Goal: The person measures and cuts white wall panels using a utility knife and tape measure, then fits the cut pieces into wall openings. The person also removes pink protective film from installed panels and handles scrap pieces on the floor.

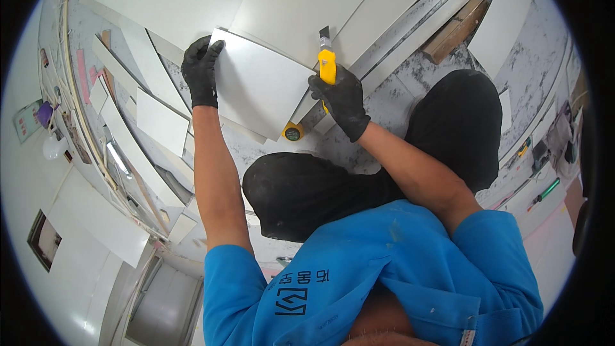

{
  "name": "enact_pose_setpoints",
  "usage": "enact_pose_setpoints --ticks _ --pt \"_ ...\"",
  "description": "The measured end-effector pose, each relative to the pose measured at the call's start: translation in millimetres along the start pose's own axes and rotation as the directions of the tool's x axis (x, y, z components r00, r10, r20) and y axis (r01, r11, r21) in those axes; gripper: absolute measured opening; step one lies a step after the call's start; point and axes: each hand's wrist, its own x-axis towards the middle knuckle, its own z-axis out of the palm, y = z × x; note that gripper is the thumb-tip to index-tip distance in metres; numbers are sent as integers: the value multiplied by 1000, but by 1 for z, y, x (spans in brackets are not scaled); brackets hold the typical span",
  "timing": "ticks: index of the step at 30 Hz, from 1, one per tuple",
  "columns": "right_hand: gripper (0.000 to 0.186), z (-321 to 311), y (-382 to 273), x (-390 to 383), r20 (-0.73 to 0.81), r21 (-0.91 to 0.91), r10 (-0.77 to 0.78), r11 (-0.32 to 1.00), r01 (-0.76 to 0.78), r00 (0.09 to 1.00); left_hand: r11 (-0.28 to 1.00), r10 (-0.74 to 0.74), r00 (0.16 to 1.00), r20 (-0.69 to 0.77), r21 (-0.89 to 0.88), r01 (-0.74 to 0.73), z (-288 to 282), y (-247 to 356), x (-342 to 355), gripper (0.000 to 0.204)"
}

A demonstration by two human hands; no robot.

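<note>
A small white panel (259, 83) lies in front of the person, its far part overlapping the large white sheets (288, 9) spread across the floor (535, 64). The gloved left hand (200, 70) pinches its far left corner, thumb on the upper face; the other fingers are partly hidden. Just beside its right edge, the gloved right hand (343, 99) is wrapped around a yellow utility knife (327, 67), the blade pointing away from the body. A yellow tape measure (293, 132) sits by the panel's near right corner, ahead of the person's bent, black-clad knees (288, 195). Beyond the right hand, a brown wooden block (456, 31) rests on the grey marbled floor; toward the floor's left edge lie a white offcut (162, 122) and a pink strip (83, 75).
</note>
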Motion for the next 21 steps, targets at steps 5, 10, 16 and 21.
enact_pose_setpoints --ticks 5,10,16,21 --pt "20 0 -7 -2 -1 49 43 998 -43 999 998 1 1000 -1 68 -1 -2 -1 0 27" --pt "22 0 -6 -1 -10 -52 32 998 -32 999 1000 4 1000 17 10 -4 -5 -6 3 27" --pt "27 1 -5 -2 -18 -15 37 999 -38 999 989 97 995 26 110 -99 -4 2 -3 25" --pt "27 0 -4 -1 7 16 23 1000 -23 1000 1000 0 1000 -1 17 0 2 5 -4 32"
